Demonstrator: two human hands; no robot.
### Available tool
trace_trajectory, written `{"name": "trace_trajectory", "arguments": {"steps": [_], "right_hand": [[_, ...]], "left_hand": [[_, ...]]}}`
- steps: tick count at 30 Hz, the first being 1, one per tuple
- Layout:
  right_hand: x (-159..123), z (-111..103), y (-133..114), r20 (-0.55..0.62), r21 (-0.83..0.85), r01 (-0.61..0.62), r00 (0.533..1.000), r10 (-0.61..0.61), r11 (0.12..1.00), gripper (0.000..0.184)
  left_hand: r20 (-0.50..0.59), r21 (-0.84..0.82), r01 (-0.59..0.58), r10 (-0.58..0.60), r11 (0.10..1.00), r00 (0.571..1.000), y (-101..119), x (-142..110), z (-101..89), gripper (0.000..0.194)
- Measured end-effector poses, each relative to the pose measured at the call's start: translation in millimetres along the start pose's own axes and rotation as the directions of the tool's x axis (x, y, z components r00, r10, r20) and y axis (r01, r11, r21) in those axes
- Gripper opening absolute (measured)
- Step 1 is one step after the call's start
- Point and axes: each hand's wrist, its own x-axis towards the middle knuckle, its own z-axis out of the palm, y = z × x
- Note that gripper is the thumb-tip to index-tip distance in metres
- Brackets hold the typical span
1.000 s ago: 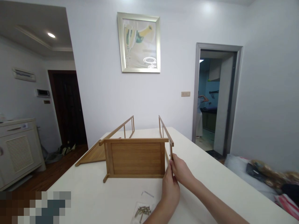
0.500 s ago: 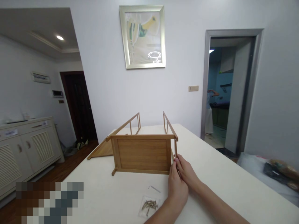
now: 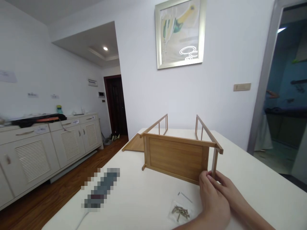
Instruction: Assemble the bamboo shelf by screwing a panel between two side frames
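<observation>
A partly assembled bamboo rack [image 3: 176, 156] lies on its side on the white table [image 3: 144, 204], its panel facing me and two railed side frames running back. My left hand [image 3: 212, 199] and my right hand [image 3: 226, 188] meet at the foot of the rack's near right post [image 3: 214, 163], fingers pinched together around it. Whatever small part they hold there is hidden by the fingers. A clear bag of screws [image 3: 180, 212] and a hex key [image 3: 184, 196] lie just left of my left hand.
A loose bamboo board [image 3: 133, 145] lies flat behind the rack at the table's far left edge. A pixelated patch [image 3: 102, 188] covers something on the table's left. White cabinets [image 3: 48, 147] line the left wall; a doorway [image 3: 283, 95] opens on the right.
The view has swung to the left, so the rack and my hands now sit right of centre. My hands have slid down the right post to its foot.
</observation>
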Motion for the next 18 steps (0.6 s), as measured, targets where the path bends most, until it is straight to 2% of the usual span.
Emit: {"name": "trace_trajectory", "arguments": {"steps": [5,9,14,18], "right_hand": [[3,4,-1,0.043,0.034,-0.05,0.998,0.049,0.998,0.044],[4,7,3,0.013,0.033,-0.02,1.0,0.02,0.999,0.034],[6,9,4,0.0,0.031,-0.041,0.999,0.041,0.999,0.028],[8,11,2,-0.023,-0.006,-0.062,0.998,0.062,0.998,0.034]], "left_hand": [[-0.111,-0.05,-0.013,0.007,0.999,0.994,3,7,-4.7,0.037],[-0.23,0.054,-0.127,0.136,0.99,0.964,11,17,-17.2,0.04],[-0.342,0.236,-0.338,0.403,0.911,0.849,21,31,-35.0,0.041],[-0.318,0.398,-0.479,0.607,0.783,0.728,35,39,-44.8,0.048]]}}
